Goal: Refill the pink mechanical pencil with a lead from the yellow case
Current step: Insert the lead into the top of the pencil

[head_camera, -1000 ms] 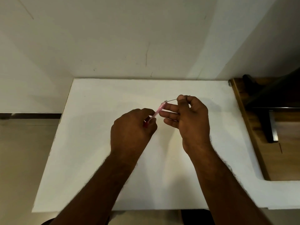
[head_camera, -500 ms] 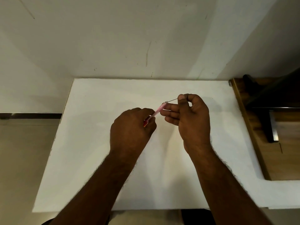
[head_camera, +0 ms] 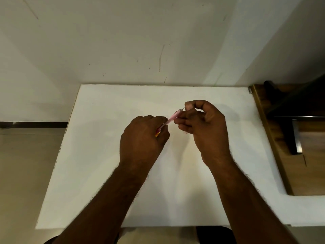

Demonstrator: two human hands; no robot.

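Observation:
My left hand (head_camera: 143, 138) grips the lower part of the pink mechanical pencil (head_camera: 171, 118), which slants up to the right above the white table (head_camera: 98, 155). A red and yellow bit (head_camera: 157, 133) shows at the edge of that fist; I cannot tell whether it belongs to the pencil or the case. My right hand (head_camera: 204, 124) pinches a thin dark lead (head_camera: 182, 108) between thumb and forefinger, its end at the pencil's upper opening. Only a short stretch of lead shows between fingers and pencil. The yellow case is otherwise hidden.
The table meets a pale wall (head_camera: 158, 41) at the back. A brown wooden surface (head_camera: 302, 166) with a dark metal fitting (head_camera: 295, 138) adjoins the table on the right. Beige floor (head_camera: 26, 164) lies to the left.
My right hand has moved closer to the pencil's end, and the visible length of lead between fingers and pencil has shortened. My left hand has stayed almost still.

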